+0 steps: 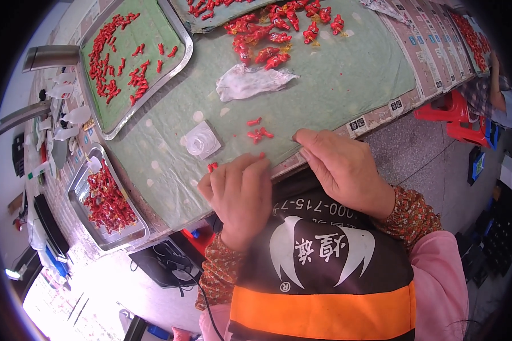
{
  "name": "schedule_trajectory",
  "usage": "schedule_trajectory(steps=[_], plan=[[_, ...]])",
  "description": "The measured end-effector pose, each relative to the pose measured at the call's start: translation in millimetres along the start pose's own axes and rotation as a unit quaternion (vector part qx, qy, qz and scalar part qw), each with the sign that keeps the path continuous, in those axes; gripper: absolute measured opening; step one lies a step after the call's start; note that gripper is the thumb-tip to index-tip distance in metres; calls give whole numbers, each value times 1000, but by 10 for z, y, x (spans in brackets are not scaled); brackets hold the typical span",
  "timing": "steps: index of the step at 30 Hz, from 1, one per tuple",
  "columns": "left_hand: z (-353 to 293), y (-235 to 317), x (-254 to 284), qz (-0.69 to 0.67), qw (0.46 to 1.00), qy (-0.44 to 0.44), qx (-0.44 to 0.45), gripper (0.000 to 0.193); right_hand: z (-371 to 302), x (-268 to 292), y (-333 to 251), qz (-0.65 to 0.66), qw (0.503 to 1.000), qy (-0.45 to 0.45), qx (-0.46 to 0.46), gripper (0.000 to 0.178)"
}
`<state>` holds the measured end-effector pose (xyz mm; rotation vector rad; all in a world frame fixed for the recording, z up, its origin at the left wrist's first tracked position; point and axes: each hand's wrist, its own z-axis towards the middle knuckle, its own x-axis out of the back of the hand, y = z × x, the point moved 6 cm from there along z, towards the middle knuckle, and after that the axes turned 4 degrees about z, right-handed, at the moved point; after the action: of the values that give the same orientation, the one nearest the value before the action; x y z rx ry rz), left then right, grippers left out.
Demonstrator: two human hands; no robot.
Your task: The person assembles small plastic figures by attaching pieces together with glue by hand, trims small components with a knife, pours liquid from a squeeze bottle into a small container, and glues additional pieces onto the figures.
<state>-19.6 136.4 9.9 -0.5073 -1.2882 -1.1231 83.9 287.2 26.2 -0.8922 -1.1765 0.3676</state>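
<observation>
My left hand (239, 193) is over the near edge of the green-covered table, its fingers curled and slightly blurred. A small red piece (261, 154) shows at its fingertips, and another red piece (212, 166) lies just beyond its outer fingers. To the right, my right hand (344, 170) is at the table edge with thumb and forefinger bent close together; what lies between them, if anything, is hidden. Several loose red arm-shaped pieces (260, 134) lie on the cloth between and beyond my hands. Left of them is a round clear plastic dish (202, 141) on a pale square base.
Beyond lies a crumpled white cloth (253, 82), with red toy figures (267, 40) behind it. A metal tray (179, 57) of red arm-shaped pieces is at far left; a smaller tray (144, 230) holds a red heap. Another person's arm (496, 85) and red stools (455, 116) are at right.
</observation>
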Motion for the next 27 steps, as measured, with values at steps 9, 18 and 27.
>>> schedule_trajectory(steps=[9,18,27], plan=[[45,-46,26,26,995,17,93,24,-158,-171,-66,-36,998,-44,32,23],[-27,-3,-17,-9,998,15,66,22,-264,-211,-101,-114,989,-27,86,28],[28,36,-27,-7,998,5,66,21,-317,-293,-151,-211,967,-52,133,35]])
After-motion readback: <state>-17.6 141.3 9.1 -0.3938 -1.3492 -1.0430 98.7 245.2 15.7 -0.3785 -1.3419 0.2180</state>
